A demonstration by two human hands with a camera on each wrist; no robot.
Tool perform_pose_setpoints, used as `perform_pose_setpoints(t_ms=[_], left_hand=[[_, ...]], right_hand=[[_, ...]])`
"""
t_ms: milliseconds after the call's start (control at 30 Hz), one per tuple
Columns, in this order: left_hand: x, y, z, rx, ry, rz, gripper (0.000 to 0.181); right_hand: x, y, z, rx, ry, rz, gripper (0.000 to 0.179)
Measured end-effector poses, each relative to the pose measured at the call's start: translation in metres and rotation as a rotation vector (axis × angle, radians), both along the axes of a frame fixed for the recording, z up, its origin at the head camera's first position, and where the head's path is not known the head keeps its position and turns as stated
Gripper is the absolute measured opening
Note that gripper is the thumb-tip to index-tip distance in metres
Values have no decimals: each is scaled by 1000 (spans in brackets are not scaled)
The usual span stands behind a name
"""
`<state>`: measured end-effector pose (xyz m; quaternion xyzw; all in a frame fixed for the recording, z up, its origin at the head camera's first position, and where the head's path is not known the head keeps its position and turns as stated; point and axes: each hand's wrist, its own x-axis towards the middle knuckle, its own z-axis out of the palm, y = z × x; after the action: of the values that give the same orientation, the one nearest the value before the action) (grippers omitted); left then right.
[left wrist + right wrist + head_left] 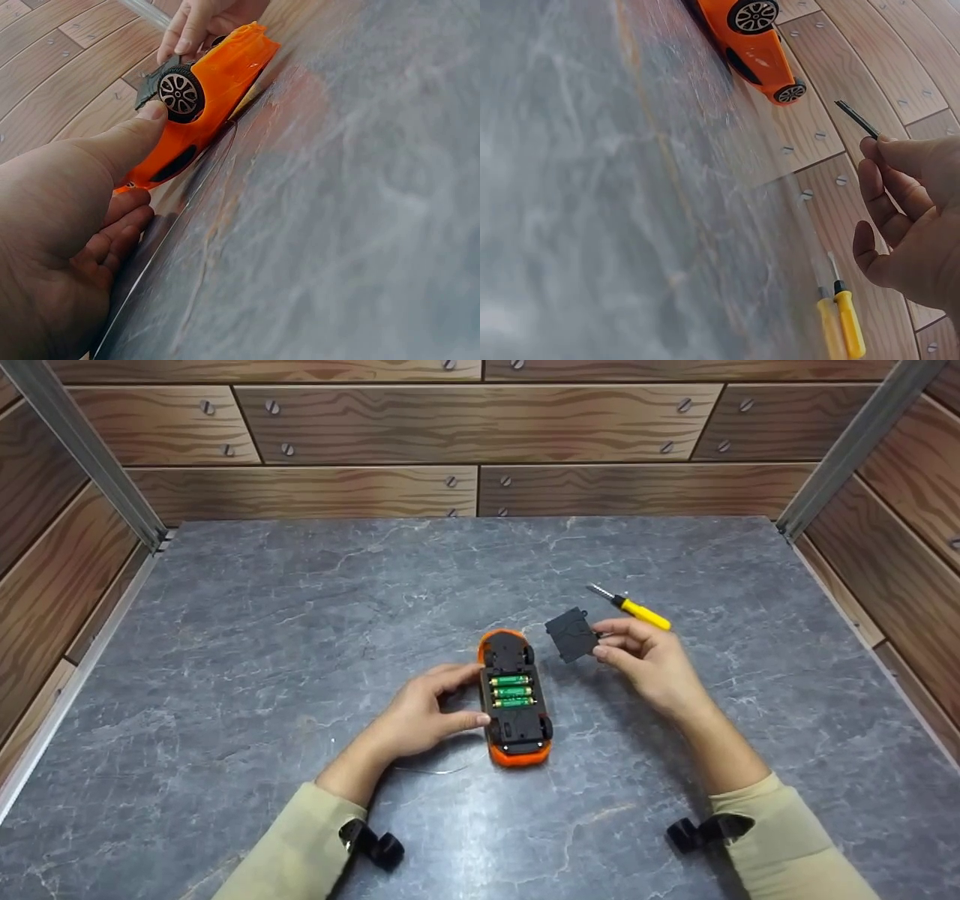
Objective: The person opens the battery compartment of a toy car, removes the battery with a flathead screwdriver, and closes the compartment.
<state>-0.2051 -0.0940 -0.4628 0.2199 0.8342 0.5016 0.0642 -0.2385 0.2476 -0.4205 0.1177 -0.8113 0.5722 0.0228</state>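
Observation:
An orange toy car (520, 754) lies upside down on the table, its dark underside facing up. Three green batteries (512, 691) sit side by side in its uncovered battery compartment. My left hand (416, 714) holds the car by its left side; in the left wrist view the thumb (142, 135) presses by a wheel (180, 93). To the right of the car, my right hand (660, 666) pinches a black battery cover (571, 634) by its edge, raised above the table. The right wrist view shows this cover (857, 119) edge-on between thumb and fingertips.
Beyond my right hand lies a screwdriver (645, 613) with a yellow handle, its tip pointing away to the left. The grey marbled table (300, 600) is bounded by wood-patterned panels (480, 424) and metal posts (847, 450) at the back corners.

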Motion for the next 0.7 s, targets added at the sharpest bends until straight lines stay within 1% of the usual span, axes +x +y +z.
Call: perform_pose_setpoints(t_ms=[233, 433, 700], left_hand=[[2, 0, 1, -5, -14, -1, 77], [2, -2, 1, -10, -30, 6, 77], [1, 1, 2, 8, 1, 0, 73]], right_hand=[[-4, 4, -10, 1, -9, -9, 31], [-9, 6, -18, 14, -17, -40, 31], [-9, 10, -22, 61, -49, -58, 31]])
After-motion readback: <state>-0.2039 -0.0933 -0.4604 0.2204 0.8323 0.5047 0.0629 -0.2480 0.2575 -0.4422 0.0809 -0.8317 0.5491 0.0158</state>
